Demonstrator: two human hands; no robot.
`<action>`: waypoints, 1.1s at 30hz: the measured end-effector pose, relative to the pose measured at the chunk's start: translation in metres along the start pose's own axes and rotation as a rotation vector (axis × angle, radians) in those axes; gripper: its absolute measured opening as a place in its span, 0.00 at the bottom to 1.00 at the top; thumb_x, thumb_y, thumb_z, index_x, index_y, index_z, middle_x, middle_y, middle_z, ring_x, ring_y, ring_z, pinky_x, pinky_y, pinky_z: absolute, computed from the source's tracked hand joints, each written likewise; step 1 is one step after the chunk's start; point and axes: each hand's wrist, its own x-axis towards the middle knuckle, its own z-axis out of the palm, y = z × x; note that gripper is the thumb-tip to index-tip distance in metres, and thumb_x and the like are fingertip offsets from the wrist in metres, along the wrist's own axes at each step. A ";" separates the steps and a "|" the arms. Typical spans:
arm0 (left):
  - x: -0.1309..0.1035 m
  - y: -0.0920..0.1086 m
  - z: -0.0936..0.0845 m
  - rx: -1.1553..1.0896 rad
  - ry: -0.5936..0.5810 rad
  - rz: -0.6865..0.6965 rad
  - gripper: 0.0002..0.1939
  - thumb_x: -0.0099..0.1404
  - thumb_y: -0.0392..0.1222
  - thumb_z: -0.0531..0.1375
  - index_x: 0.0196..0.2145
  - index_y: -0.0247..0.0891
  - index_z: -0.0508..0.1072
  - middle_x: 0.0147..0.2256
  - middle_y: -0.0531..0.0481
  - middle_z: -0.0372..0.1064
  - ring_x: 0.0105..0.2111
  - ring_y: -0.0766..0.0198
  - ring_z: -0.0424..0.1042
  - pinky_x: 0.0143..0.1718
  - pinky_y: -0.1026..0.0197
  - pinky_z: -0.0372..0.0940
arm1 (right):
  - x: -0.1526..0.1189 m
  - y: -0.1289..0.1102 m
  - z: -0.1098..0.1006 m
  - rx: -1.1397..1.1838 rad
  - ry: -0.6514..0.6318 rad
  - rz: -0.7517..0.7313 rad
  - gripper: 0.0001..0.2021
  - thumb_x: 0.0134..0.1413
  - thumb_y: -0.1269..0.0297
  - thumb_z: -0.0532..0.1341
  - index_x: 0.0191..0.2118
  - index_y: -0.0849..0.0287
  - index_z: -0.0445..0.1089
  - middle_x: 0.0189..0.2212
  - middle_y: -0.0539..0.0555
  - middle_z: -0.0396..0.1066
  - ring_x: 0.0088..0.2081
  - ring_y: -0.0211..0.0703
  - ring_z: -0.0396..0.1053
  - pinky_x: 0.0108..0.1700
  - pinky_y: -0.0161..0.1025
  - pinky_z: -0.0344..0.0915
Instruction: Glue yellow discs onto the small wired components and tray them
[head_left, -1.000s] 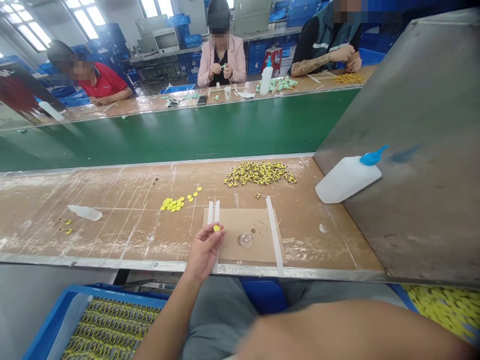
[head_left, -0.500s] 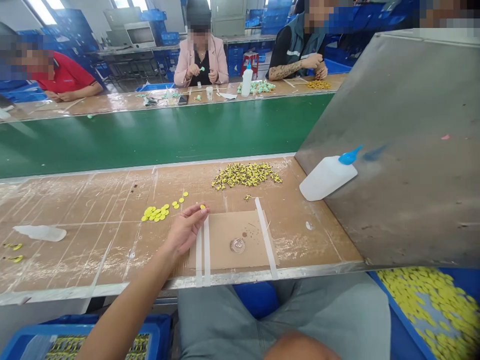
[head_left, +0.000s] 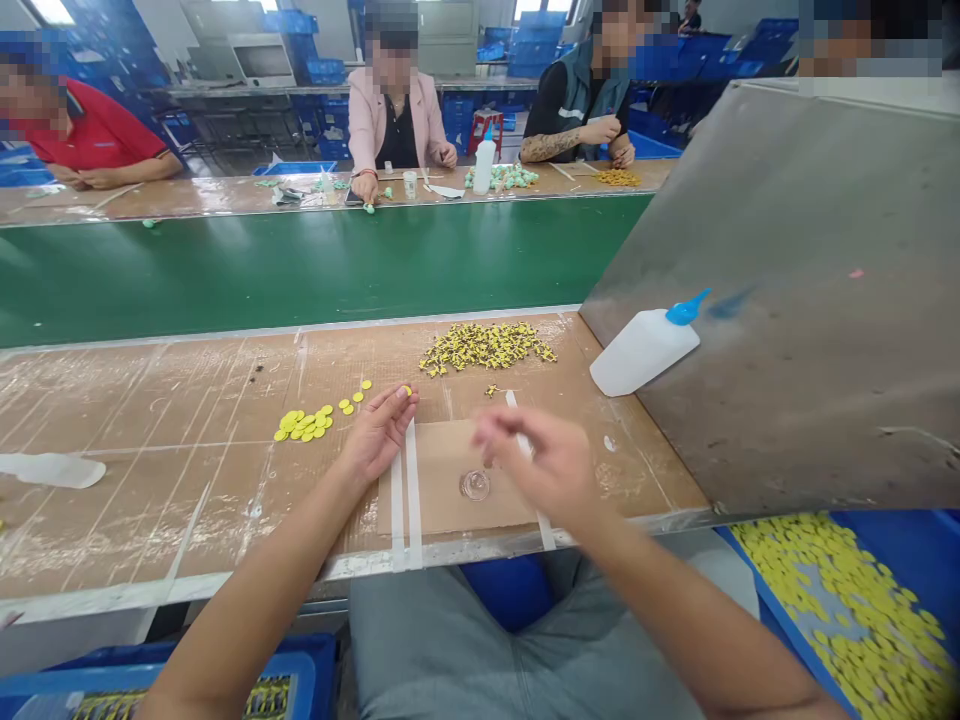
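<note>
Between thumb and fingers, my left hand pinches a yellow disc above the cardboard's left edge. My right hand is blurred over the right part of the cardboard piece; its fingers are bent and I cannot make out anything in them. A small clear round dish lies on the cardboard, just left of my right hand. Loose yellow discs lie left of my left hand. Behind the cardboard is a heap of small yellow-and-black pieces, with a single piece in front of it.
A white bottle with a blue tip leans against the metal panel at right. Another white bottle lies at far left. Bins of parts flank my legs. Beyond the green belt, several people sit at a bench.
My right hand has come up from below the table edge to over the cardboard. My left hand stays near its place with the disc. A person across reaches down to the belt's edge.
</note>
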 end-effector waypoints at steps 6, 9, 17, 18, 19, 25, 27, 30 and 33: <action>-0.003 -0.011 -0.002 0.008 -0.001 -0.002 0.10 0.57 0.28 0.68 0.39 0.30 0.78 0.34 0.45 0.79 0.33 0.68 0.79 0.37 0.72 0.74 | 0.047 0.082 -0.012 -0.466 0.048 0.266 0.18 0.60 0.55 0.60 0.48 0.64 0.75 0.40 0.61 0.76 0.40 0.49 0.72 0.46 0.44 0.66; -0.009 -0.010 -0.004 0.023 0.037 0.024 0.09 0.57 0.28 0.67 0.38 0.29 0.78 0.34 0.45 0.79 0.34 0.68 0.79 0.39 0.72 0.74 | 0.049 0.103 -0.004 -0.471 0.024 0.248 0.20 0.58 0.53 0.61 0.47 0.63 0.77 0.38 0.61 0.74 0.41 0.51 0.71 0.46 0.45 0.65; -0.045 -0.013 -0.010 -0.052 0.152 0.073 0.09 0.60 0.26 0.64 0.39 0.27 0.78 0.37 0.43 0.79 0.36 0.68 0.79 0.42 0.71 0.74 | 0.054 0.111 0.007 -0.315 0.003 0.176 0.15 0.50 0.55 0.67 0.41 0.59 0.79 0.37 0.57 0.75 0.38 0.47 0.71 0.43 0.43 0.65; -0.052 -0.016 -0.010 -0.071 0.160 0.071 0.09 0.61 0.26 0.63 0.40 0.27 0.78 0.38 0.43 0.79 0.36 0.68 0.79 0.42 0.71 0.74 | 0.055 0.111 0.006 -0.277 -0.016 0.168 0.15 0.49 0.56 0.68 0.41 0.60 0.78 0.36 0.57 0.76 0.36 0.45 0.71 0.41 0.41 0.66; -0.059 -0.019 -0.011 -0.090 0.169 0.075 0.09 0.61 0.26 0.62 0.40 0.27 0.78 0.38 0.43 0.79 0.37 0.68 0.79 0.43 0.71 0.74 | 0.057 0.111 0.006 -0.240 -0.035 0.163 0.15 0.48 0.58 0.69 0.41 0.60 0.78 0.35 0.56 0.76 0.34 0.44 0.71 0.39 0.40 0.67; -0.097 -0.041 -0.007 -0.178 0.260 0.132 0.09 0.60 0.27 0.63 0.40 0.29 0.78 0.38 0.44 0.79 0.37 0.68 0.78 0.42 0.71 0.73 | 0.054 0.113 0.006 -0.110 -0.118 0.129 0.11 0.46 0.58 0.69 0.34 0.60 0.78 0.27 0.53 0.77 0.27 0.42 0.71 0.30 0.37 0.66; -0.104 -0.051 -0.003 -0.181 0.270 0.150 0.10 0.59 0.28 0.65 0.40 0.30 0.79 0.37 0.45 0.79 0.35 0.69 0.78 0.40 0.72 0.73 | 0.051 0.115 0.007 -0.097 -0.131 0.114 0.11 0.48 0.57 0.68 0.35 0.58 0.80 0.28 0.53 0.78 0.27 0.42 0.72 0.30 0.38 0.66; -0.108 -0.064 0.002 -0.174 0.269 0.188 0.12 0.58 0.31 0.67 0.41 0.32 0.79 0.38 0.46 0.79 0.35 0.70 0.78 0.40 0.72 0.73 | 0.048 0.115 0.006 -0.089 -0.116 0.065 0.11 0.51 0.57 0.67 0.38 0.56 0.80 0.33 0.53 0.80 0.29 0.44 0.73 0.31 0.39 0.68; -0.105 -0.074 0.004 -0.160 0.261 0.202 0.13 0.57 0.33 0.69 0.42 0.33 0.79 0.38 0.46 0.79 0.36 0.70 0.78 0.41 0.72 0.73 | 0.042 0.103 0.002 -0.015 -0.071 0.054 0.09 0.50 0.59 0.68 0.37 0.56 0.80 0.34 0.54 0.80 0.30 0.44 0.75 0.33 0.40 0.70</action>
